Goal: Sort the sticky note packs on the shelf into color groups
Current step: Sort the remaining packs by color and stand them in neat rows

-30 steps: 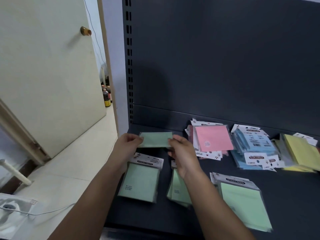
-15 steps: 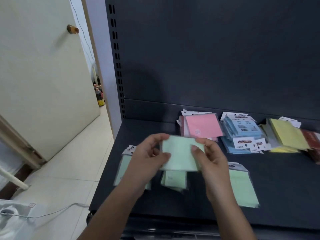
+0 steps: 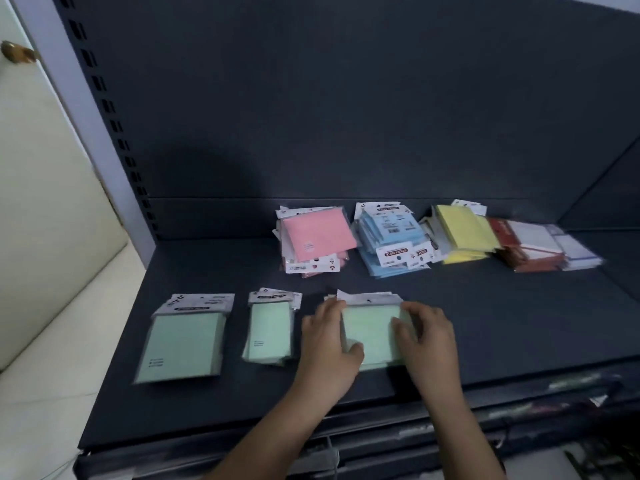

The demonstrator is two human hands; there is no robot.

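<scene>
Dark grey metal shelf [image 3: 485, 323] keeps the pink sticky-note stack [image 3: 317, 237], blue stack [image 3: 391, 233] and yellow stack [image 3: 464, 232] apart along the far side. Near front, rightmost pale green pile [image 3: 372, 327] gets pinched at both edges by left hand [image 3: 325, 355] and right hand [image 3: 427, 341], guessing to square it up.

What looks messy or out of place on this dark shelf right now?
The back piles of pink sticky note packs, light blue packs and yellow packs lie fanned and skewed, white header cards pointing both ways. The pale green stacks in front sit squarer.
</scene>
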